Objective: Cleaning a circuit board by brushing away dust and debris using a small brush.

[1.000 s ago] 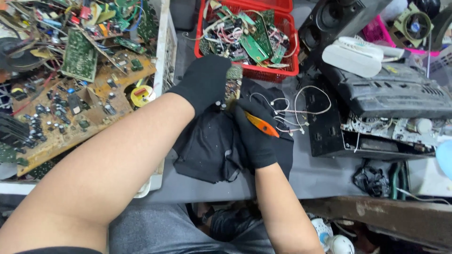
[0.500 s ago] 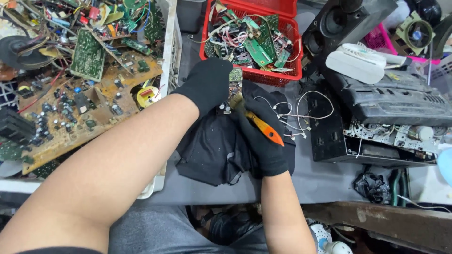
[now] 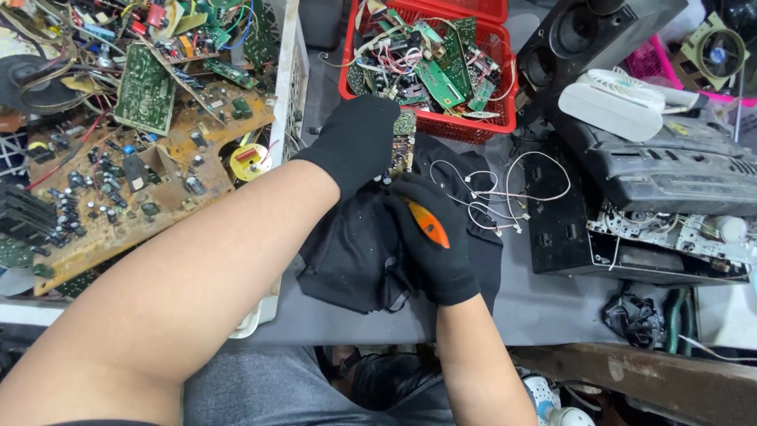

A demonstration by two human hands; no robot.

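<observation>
From up here I see my left hand point(image 3: 355, 142), in a black knit glove, closed around the small green circuit board point(image 3: 404, 143) just above the frame's centre, standing it on edge over the black cloth point(image 3: 355, 252) on the grey bench point(image 3: 544, 308), probably to catch loose bits. My right hand point(image 3: 430, 237), gloved too, is wrapped around an orange-handled tool point(image 3: 428, 223) whose tip, hidden by the fingers, points at the board's lower edge. The red plastic basket of boards point(image 3: 473, 126) sits just above, the white crate of scrap boards point(image 3: 293, 95) at upper left, both near.
</observation>
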